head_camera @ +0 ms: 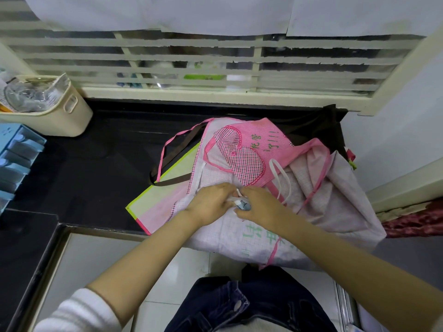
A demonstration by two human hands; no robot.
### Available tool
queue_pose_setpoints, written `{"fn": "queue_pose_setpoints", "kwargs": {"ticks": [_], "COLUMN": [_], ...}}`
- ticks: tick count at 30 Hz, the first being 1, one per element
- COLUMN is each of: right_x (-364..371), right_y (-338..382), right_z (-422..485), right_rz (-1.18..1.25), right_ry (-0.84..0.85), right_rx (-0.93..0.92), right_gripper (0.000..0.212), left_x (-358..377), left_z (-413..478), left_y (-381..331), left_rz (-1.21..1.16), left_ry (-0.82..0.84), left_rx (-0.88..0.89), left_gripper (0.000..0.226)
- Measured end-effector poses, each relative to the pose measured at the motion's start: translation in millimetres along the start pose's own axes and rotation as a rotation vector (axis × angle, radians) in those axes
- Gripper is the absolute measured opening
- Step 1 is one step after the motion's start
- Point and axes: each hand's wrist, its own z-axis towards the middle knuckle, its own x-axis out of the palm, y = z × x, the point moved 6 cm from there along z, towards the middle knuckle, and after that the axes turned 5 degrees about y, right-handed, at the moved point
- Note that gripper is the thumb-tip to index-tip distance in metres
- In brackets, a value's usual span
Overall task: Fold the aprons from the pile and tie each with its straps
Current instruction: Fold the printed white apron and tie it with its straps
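**Now both hands meet on the top apron**

The top apron (239, 233), white with a fine grid and pink edges, lies crumpled on the pile (335, 200) at the right of the black counter (96, 164). Its near part hangs over the edge. Over its middle the left hand (211, 202) and the right hand (261, 208) come together with curled fingers. Each seems to pinch the white strap (287, 185) where it bunches between them.

I judge the strap is being sorted out. To do it well, free the strap fully first, then spread the apron flat before folding, so the tie closes around a neat packet.

Beneath lies a green-edged apron (167, 188), and behind it a dark apron (318, 125). A cream basket (72, 116) stands far left.
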Motion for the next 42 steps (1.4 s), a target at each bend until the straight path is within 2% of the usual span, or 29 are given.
{"fn": "queue_pose_setpoints", "kwargs": {"ticks": [4, 6, 7, 9, 12, 14, 18, 20, 22, 23, 24, 26, 28, 33, 36, 39, 42], "right_x": [-5.8, -10.0, -12.2, -16.2, -23.4, -28.0, -44.7, -52.6, -59.3, -62.6, -65.5, -70.5, -75.7, -96.6, -97.2, -95.9, -98.5], "right_y": [-5.7, -10.6, -12.3, -13.6, -20.8, -25.4, -27.8, -33.2, -33.4, -31.3, -29.4, -27.6, -27.3, -42.9, -54.1, -56.8, -60.7], "right_z": [-0.7, 0.7, 0.9, -0.1, -3.7, -3.9, -4.1, -5.1, -4.6, -3.4, -1.9, 1.6, 3.1, 1.3, 2.0, 2.0, 1.0], "right_rz": [-0.004, -0.019, -0.028, -0.003, 0.043, 0.084, 0.167, 0.23, 0.248, 0.248, 0.251, 0.254, 0.258, 0.164, 0.121, 0.096, 0.107], "right_ry": [-0.025, -0.018, -0.008, -0.009, -0.065, -0.099, -0.178, -0.227, -0.27, -0.283, -0.291, -0.288, -0.294, -0.372, -0.351, -0.36, -0.356], "right_rx": [0.022, 0.031, 0.028, 0.0, -0.001, 0.011, -0.008, 0.013, 0.015, 0.011, 0.01, 0.019, 0.024, 0.106, 0.135, 0.156, 0.178], "right_gripper": [0.022, 0.012, 0.015, 0.031, 0.014, 0.019, 0.045, 0.048, 0.046, 0.046, 0.048, 0.053, 0.054, 0.053, 0.042, 0.039, 0.035], "left_x": [-7.0, -16.8, -21.8, -30.5, -34.4, -35.8, -41.2, -42.3, -40.4, -38.3, -37.4, -38.5, -41.7, -27.4, -10.8, 5.0, 16.6], "left_z": [7.6, 10.1, 11.1, 12.8, 14.8, 15.5, 12.9, 13.1, 13.8, 14.2, 14.1, 15.1, 14.8, 3.7, -0.4, 3.5, 5.5], "left_y": [-1.2, -0.2, 4.0, 20.1, 45.7, 54.8, 65.2, 64.8, 58.8, 57.7, 56.8, 59.8, 61.6, 67.8, 65.1, 49.6, 45.1], "left_rz": [-0.201, -0.261, -0.254, -0.204, -0.166, -0.24, -0.601, -0.919, -1.345, -1.485, -1.525, -1.377, -1.099, -0.471, -0.357, -0.208, -0.347], "left_ry": [0.044, 0.015, -0.012, -0.066, -0.103, -0.162, -0.369, -0.462, -0.532, -0.558, -0.581, -0.602, -0.577, -0.297, -0.082, 0.109, 0.176], "left_rx": [0.02, 0.041, 0.027, -0.048, -0.172, -0.228, -0.378, -0.379, -0.375, -0.403, -0.438, -0.471, -0.433, -0.344, -0.325, -0.21, -0.193], "left_gripper": [0.02, 0.022, 0.025, 0.028, 0.022, 0.022, 0.028, 0.029, 0.024, 0.022, 0.022, 0.023, 0.024, 0.013, 0.02, 0.031, 0.03]}}
